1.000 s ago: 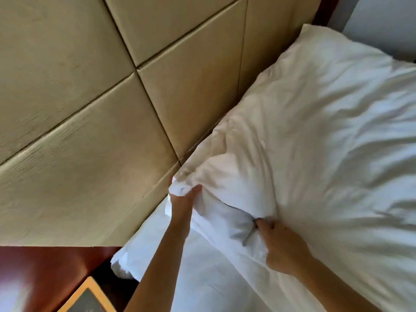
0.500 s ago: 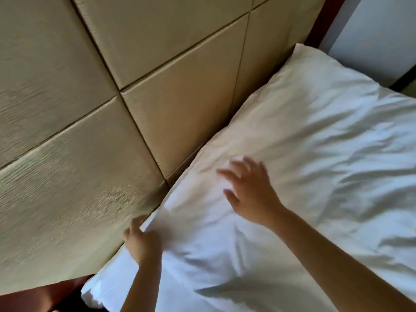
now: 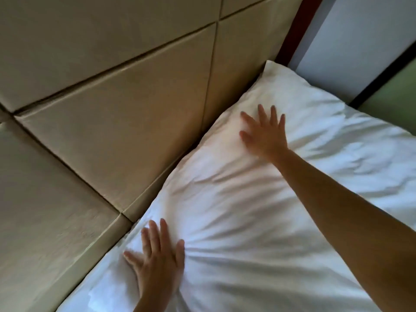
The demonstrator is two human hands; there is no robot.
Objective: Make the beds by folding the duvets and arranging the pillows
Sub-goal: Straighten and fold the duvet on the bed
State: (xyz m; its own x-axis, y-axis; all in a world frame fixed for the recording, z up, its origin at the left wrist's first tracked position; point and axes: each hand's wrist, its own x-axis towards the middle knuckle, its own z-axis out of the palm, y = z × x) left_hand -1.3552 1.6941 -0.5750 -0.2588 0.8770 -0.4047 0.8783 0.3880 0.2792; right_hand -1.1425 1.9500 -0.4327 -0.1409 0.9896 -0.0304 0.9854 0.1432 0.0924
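Now the pillow point(image 3: 247, 210) lies flat at the head of the bed. Its long edge is tucked against the padded headboard point(image 3: 112, 131) and its far corner reaches toward the dark red trim point(image 3: 297, 30). A second ago the left hand point(image 3: 157, 260) pinched the pillow's near corner and the right hand point(image 3: 265, 134) was dug into the cover, bunching it up. Half a second ago the right was already spreading while the left held the corner by the headboard. Both have since let go. The grip of each hand is spread, fingers straight and palms on the cloth. The left is at the pillow's near end, just beside the headboard, and the right is well up toward the far corner. Creases fan out from the left palm. I judge the placing done and the smoothing under way. The duvet is out of view, so that part cannot be judged.
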